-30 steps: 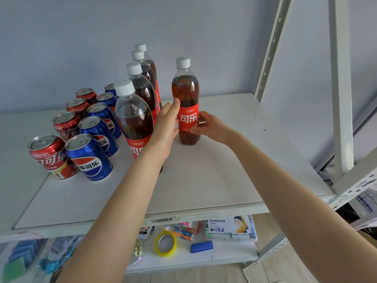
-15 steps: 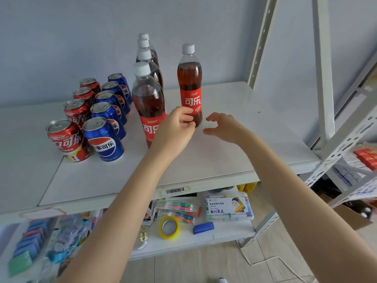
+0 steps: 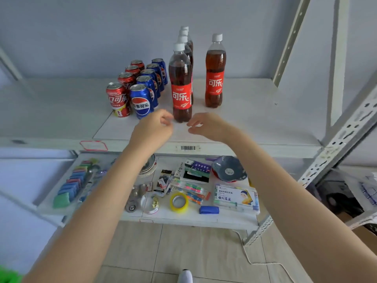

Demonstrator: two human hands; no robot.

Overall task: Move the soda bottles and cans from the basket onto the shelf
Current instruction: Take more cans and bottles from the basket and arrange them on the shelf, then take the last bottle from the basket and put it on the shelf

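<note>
On the white shelf (image 3: pixel 255 123) a row of several cola bottles (image 3: pixel 181 86) with red labels and white caps runs back toward the wall. One more cola bottle (image 3: pixel 215 76) stands alone to their right. Left of the row stand several red cans (image 3: pixel 116 99) and blue cans (image 3: pixel 141 101) in two lines. My left hand (image 3: pixel 154 129) and my right hand (image 3: pixel 206 125) hover over the shelf's front edge, just short of the front bottle, fingers loosely curled and holding nothing. The basket is out of view apart from a green corner (image 3: pixel 8 276) at the bottom left.
A lower shelf (image 3: pixel 183 218) holds a yellow tape roll (image 3: pixel 179 201), a box of pens (image 3: pixel 236 198), a patterned bowl (image 3: pixel 229 169), plates and coloured sponges (image 3: pixel 69 186). Perforated metal uprights (image 3: pixel 334 144) stand on the right. A white cord (image 3: pixel 263 262) lies on the tiled floor.
Both hands let go of the lone bottle and drew back toward the shelf's front edge. The camera pulled away and tilted down, bringing the lower shelf and floor into view.
</note>
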